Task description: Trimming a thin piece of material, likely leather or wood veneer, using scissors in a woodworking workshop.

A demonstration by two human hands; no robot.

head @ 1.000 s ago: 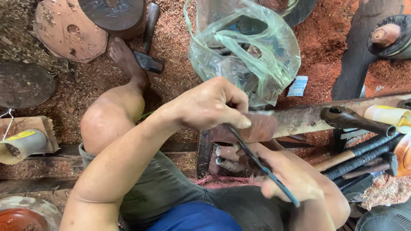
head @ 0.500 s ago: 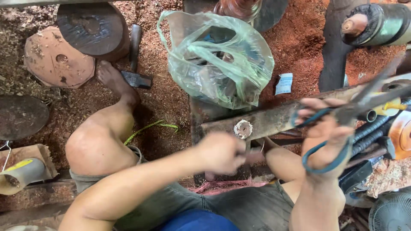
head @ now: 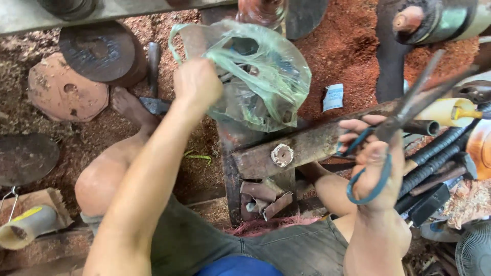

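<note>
Reaching up over the sawdust floor (head: pixel 348 56), past the rusty round discs (head: pixel 76 76), the left hand (head: pixel 197 84) has its fingers closed on the edge of the clear green plastic bag (head: pixel 266 76), which sits above the dark wooden post (head: pixel 232 153). Right of that lies the rusty bar (head: pixel 307 148) with its round peg (head: pixel 282 155). Over it, the right hand (head: pixel 376 168) grips blue-handled scissors (head: pixel 404 115), fingers through the loops, blades pointing up and right.

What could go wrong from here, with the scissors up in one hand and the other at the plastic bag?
1. The right hand holds the scissors blades-out; they might catch the left hand.
2. The plastic bag looks thin; tugging might tear it.
3. The bare foot lies beside a hammer.
</note>
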